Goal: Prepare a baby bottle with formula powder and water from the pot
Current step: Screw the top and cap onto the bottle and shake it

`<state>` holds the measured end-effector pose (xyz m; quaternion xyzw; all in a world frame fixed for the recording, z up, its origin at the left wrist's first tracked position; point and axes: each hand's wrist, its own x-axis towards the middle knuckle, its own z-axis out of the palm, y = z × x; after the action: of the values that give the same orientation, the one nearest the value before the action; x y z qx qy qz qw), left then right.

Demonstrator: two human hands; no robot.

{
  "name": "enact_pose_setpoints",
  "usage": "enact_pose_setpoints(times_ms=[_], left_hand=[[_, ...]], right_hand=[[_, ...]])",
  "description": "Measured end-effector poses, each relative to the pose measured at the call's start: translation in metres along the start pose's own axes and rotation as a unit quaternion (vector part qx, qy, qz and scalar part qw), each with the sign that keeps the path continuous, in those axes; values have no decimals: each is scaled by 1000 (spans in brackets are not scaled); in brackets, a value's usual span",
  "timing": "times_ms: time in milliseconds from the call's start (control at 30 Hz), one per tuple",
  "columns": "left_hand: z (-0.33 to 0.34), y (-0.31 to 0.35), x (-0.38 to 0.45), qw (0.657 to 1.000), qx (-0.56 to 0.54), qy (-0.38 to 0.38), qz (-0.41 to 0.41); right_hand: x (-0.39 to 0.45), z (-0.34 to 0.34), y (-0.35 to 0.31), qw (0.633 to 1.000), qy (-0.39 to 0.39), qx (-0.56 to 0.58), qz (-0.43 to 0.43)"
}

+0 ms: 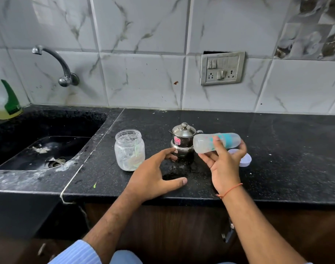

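Observation:
My right hand (224,164) grips a clear baby bottle (204,142) with teal and pink print, lying on its side in the air with its open end to the left. Behind it on the black counter stands a small steel pot (182,139) with a lid and a pink sticker. My left hand (155,174) hovers open above the counter, fingertips close to the pot's base. An open glass jar (129,149) with powder residue and a pale scoop inside stands left of the pot. A white bottle cap (245,160) lies on the counter behind my right hand.
A black sink (39,147) with a drain fills the left side, under a wall tap (65,73). A green-labelled plastic bottle (4,103) stands at the sink's far left corner. A switch and socket plate (222,68) sits on the tiled wall. The counter front edge (182,199) runs below my hands.

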<state>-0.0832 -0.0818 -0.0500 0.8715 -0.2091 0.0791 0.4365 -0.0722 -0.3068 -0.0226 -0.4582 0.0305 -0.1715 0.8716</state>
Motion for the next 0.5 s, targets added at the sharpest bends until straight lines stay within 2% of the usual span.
enact_pose_setpoints(times_ms=[100,133,233,267,333,367,433,500], left_hand=[[0,0,-1,1000,9,7,8],[0,-2,0,1000,9,7,8],[2,-5,1,1000,-4,-5,-2],[2,-5,0,1000,-3,-6,-5],[1,-3,0,1000,9,1,0],[0,-3,1,1000,12,5,5],[0,-4,2,1000,11,6,11],[1,-3,0,1000,10,5,14]], right_hand=[[-7,5,0,990,-98,-101,22],[-7,6,2,991,-86,-102,11],[1,-1,-1,998,31,44,-16],[1,0,-3,999,19,40,3],[-7,3,-1,994,-82,-69,27],[-9,6,1,991,-91,-92,20],[-5,5,2,1000,-4,-22,-10],[0,2,0,999,22,26,3]])
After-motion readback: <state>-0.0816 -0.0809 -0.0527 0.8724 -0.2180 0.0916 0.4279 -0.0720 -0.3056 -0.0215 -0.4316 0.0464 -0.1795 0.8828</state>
